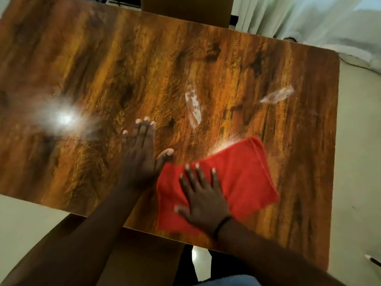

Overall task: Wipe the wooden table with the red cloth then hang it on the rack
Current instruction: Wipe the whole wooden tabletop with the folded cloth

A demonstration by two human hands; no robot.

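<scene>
**Cloth flat under your right hand, two smears ahead**

Head view: your right hand [203,200] lies palm-down on the red cloth [237,178], fingers [214,178] spread apart and flat, pressing the fabric rather than clamping it. The cloth sits folded on the near right part of the wooden tabletop [103,69], its near edge close to the table's front edge. Your left hand [142,153] rests flat on bare wood just beside the cloth's left corner, fingers together and extended, thumb out toward the cloth, holding nothing.

What could go wrong: with only a flat palm on it, the cloth may bunch or slide out from under you on a fast stroke, since the surface looks glossy. A pull toward you could drag the cloth off the front edge. Two pale smears, one near the middle [192,106] and one farther right [278,96], lie beyond the cloth; a short sweep would probably miss them.

The tabletop is dark, strongly grained wood with rounded corners and bright glare spots. Pale floor [358,162] surrounds it, a light curtain [288,15] hangs at the far right, and a brown chair back [185,9] stands at the far side. No rack is visible.
</scene>
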